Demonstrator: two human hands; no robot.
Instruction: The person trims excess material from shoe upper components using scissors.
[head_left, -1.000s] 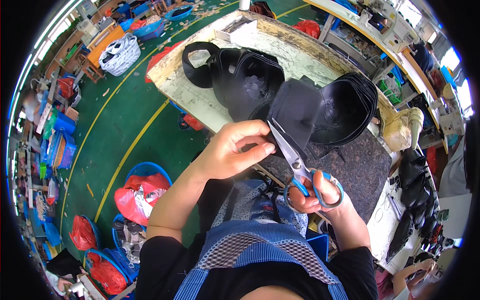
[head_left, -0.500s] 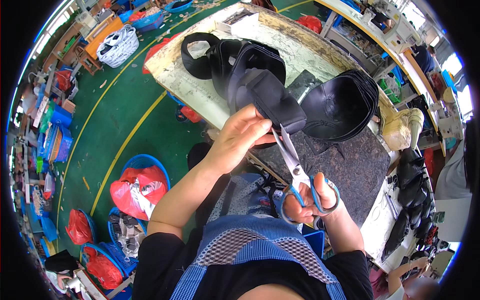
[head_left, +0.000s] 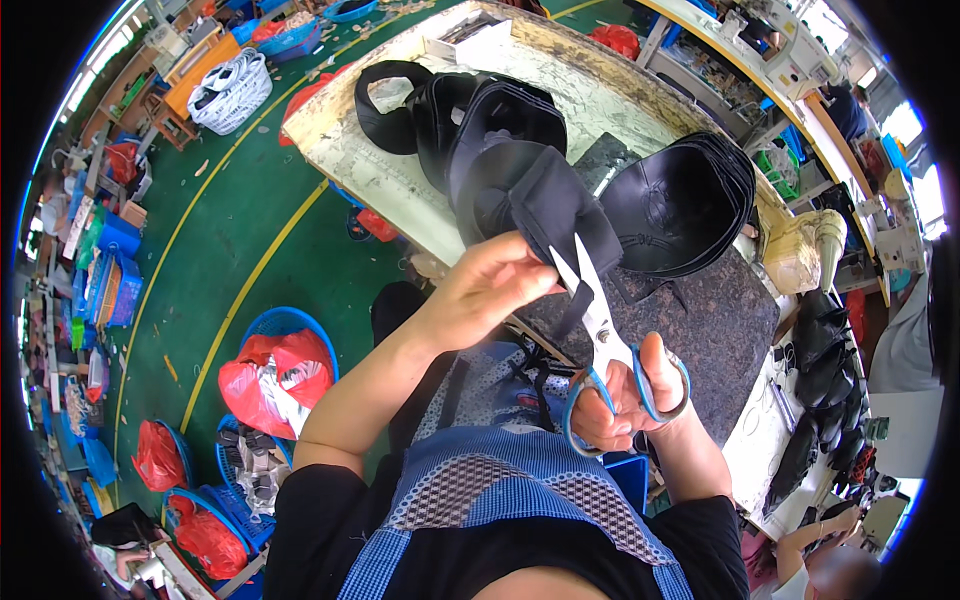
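My left hand [head_left: 485,295] pinches the edge of a black, leather-like cupped piece [head_left: 560,200] and holds it above the bench. In my right hand [head_left: 622,408] is a pair of scissors [head_left: 602,335] with blue handles, my fingers and thumb through the loops. The blades are parted, pointing away from me, their tips at the near edge of the piece. A narrow black strip [head_left: 574,312] hangs at the blades beside my left fingertips; whether it is still joined to the piece I cannot tell. Nested black pieces [head_left: 685,205] lie just right of it, and more black pieces [head_left: 432,125] behind it to the left.
The worn bench [head_left: 350,170] has a raised rim and a dark speckled slab [head_left: 720,330]. A yellowed block [head_left: 795,255] stands at its right, near hanging black pieces [head_left: 825,370]. Blue baskets with red bags [head_left: 280,375] stand on the green floor to the left. Sewing machines [head_left: 800,65] are far right.
The scissor blades have opened wider and the scissors shifted slightly right. The black piece has turned in my left hand, and the narrow strip now shows hanging at the blades.
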